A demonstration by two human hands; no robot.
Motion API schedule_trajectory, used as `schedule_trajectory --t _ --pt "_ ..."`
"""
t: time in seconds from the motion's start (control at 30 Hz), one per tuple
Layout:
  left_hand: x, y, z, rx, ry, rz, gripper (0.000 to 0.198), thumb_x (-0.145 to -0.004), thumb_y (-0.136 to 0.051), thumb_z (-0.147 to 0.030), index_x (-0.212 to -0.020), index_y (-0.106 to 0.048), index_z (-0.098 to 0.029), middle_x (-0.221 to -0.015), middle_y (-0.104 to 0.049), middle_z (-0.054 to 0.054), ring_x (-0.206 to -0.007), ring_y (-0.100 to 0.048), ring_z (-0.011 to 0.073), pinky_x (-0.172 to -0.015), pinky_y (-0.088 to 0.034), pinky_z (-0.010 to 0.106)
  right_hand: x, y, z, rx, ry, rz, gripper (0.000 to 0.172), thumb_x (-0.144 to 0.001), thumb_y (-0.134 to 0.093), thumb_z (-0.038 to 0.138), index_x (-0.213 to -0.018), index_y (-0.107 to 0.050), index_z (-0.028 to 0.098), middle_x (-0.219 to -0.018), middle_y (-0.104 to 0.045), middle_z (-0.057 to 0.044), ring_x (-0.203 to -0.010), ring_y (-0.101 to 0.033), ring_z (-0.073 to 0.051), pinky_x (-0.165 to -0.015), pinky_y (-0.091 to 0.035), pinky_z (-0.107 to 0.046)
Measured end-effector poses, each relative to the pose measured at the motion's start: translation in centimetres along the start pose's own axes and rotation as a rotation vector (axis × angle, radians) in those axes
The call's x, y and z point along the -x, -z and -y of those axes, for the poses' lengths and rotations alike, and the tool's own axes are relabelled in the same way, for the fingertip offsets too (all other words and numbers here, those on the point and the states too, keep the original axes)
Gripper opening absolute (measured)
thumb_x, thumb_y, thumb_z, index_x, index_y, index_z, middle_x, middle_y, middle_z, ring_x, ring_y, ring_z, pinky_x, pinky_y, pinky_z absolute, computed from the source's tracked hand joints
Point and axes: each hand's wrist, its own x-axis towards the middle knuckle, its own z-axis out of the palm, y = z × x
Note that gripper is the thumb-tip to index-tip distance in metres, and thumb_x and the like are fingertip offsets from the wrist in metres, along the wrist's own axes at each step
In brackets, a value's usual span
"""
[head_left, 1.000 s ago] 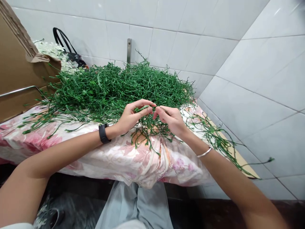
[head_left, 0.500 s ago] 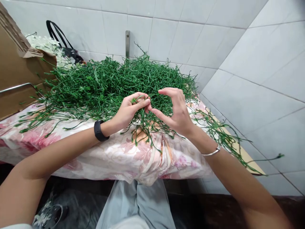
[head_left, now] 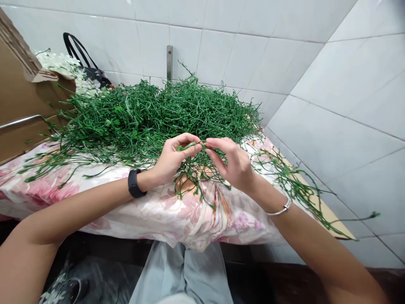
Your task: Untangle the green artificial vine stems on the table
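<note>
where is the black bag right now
In the head view the black bag sits at the far left against the tiled wall, behind the green stem pile and beside the cardboard box.

A heap of green stems [head_left: 158, 114] filled the counter [head_left: 152, 211] back to the tiled wall [head_left: 247, 46]; only the front cloth strip lay open, a cardboard box [head_left: 19, 97] closing the left.

- Left hand [head_left: 171, 158] — bare, as is the forearm behind it; a black band with a smooth, rounded body circles the wrist.
- Right hand [head_left: 236, 166] — bare too, with a thin, plain silver bangle at the wrist.
- No sleeves show on either forearm.
- Legs in light grey trousers of soft, creased cloth.
</note>
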Motion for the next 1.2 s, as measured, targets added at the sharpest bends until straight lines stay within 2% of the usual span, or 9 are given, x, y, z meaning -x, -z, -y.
schedule_trajectory --t 0.13,0.33,0.4,0.47,0.53,0.63,0.77,1.07,1.2 --pt "0.1 0.0 -0.3 -0.081 -0.048 0.014 0.012 -0.070 -0.068 -0.025 -0.075 -0.061 -0.017 -0.077 -0.060 -0.001 -0.068 -0.052 0.0076 -0.065 -0.042 0.021 -0.1 -0.2 0.8 -0.125 -0.096 -0.039 0.023 -0.082 -0.050 0.012 -0.102 -0.048 0.022 -0.087 -0.059 -0.003 -0.076 -0.058 -0.013 -0.067 -0.048 -0.030" --pt "0.1 0.1 -0.8 -0.266 -0.232 0.006 0.007 -0.072 -0.067 -0.022 -0.074 -0.062 -0.017 -0.075 -0.060 0.000 -0.071 -0.053 0.0086 -0.063 -0.040 0.020 -1.5 0.1 2.2 -0.990 -0.803 -0.028 0.017 -0.078 -0.052 0.015 -0.085 -0.038 0.020 -0.061 -0.048 0.006 -0.055 -0.048 -0.006 -0.053 -0.037 -0.021" --pt "0.1 0.1 -0.8 -0.291 -0.272 -0.002 0.007 -0.071 -0.067 -0.022 -0.073 -0.062 -0.017 -0.074 -0.060 -0.001 -0.070 -0.052 0.0085 -0.062 -0.040 0.020 -1.8 0.4 2.1 -1.147 -0.950 0.020 0.016 -0.077 -0.053 0.016 -0.084 -0.039 0.019 -0.059 -0.047 0.006 -0.054 -0.046 -0.006 -0.052 -0.036 -0.020" --pt "0.2 0.1 -0.8 -0.295 -0.247 -0.026 0.008 -0.071 -0.067 -0.022 -0.072 -0.062 -0.017 -0.073 -0.060 -0.001 -0.069 -0.052 0.0080 -0.062 -0.040 0.020 -2.0 0.7 2.0 -1.119 -0.971 0.066 0.013 -0.078 -0.053 0.019 -0.084 -0.042 0.018 -0.060 -0.049 0.005 -0.056 -0.049 -0.007 -0.055 -0.039 -0.022" --pt "0.2 0.1 -0.7 -0.260 -0.180 -0.068 0.009 -0.072 -0.067 -0.025 -0.073 -0.063 -0.016 -0.073 -0.061 -0.001 -0.067 -0.052 0.0076 -0.062 -0.041 0.020 -1.9 0.8 2.0 -0.868 -0.843 0.027 0.012 -0.079 -0.053 0.023 -0.085 -0.045 0.018 -0.070 -0.054 0.001 -0.065 -0.054 -0.009 -0.063 -0.044 -0.026" --pt "0.2 0.2 -0.8 -0.182 -0.112 -0.119 0.013 -0.069 -0.068 -0.028 -0.072 -0.065 -0.016 -0.074 -0.063 0.000 -0.064 -0.052 0.0072 -0.062 -0.041 0.021 -1.5 0.8 1.9 -0.248 -0.447 -0.099 0.016 -0.078 -0.057 0.027 -0.088 -0.049 0.018 -0.086 -0.057 -0.004 -0.082 -0.056 -0.014 -0.077 -0.045 -0.033" --pt "0.2 0.0 -1.2 -0.052 0.004 -0.092 0.015 -0.065 -0.072 -0.028 -0.071 -0.066 -0.016 -0.069 -0.062 -0.001 -0.057 -0.049 0.0057 -0.056 -0.040 0.020 -0.9 0.6 1.2 0.304 -0.025 -0.066 0.022 -0.078 -0.059 0.027 -0.097 -0.052 0.017 -0.092 -0.061 -0.008 -0.091 -0.055 -0.019 -0.080 -0.044 -0.035" --pt "0.8 -0.7 -1.5 0.106 0.193 -0.061 0.012 -0.062 -0.072 -0.021 -0.064 -0.064 -0.013 -0.060 -0.056 -0.003 -0.054 -0.045 0.0053 -0.054 -0.035 0.021 -0.1 0.1 0.8 0.682 0.216 -0.056 0.023 -0.081 -0.056 0.018 -0.101 -0.055 0.010 -0.075 -0.064 -0.006 -0.070 -0.053 -0.016 -0.064 -0.043 -0.030" --pt "0.8 -0.7 -1.9 0.145 0.251 -0.037 0.013 -0.065 -0.068 -0.017 -0.056 -0.060 -0.012 -0.055 -0.051 -0.003 -0.052 -0.044 0.0056 -0.056 -0.034 0.022 -0.2 0.3 1.2 0.701 0.340 -0.087 0.028 -0.075 -0.062 0.015 -0.101 -0.055 0.007 -0.076 -0.065 -0.008 -0.071 -0.055 -0.017 -0.067 -0.046 -0.031"
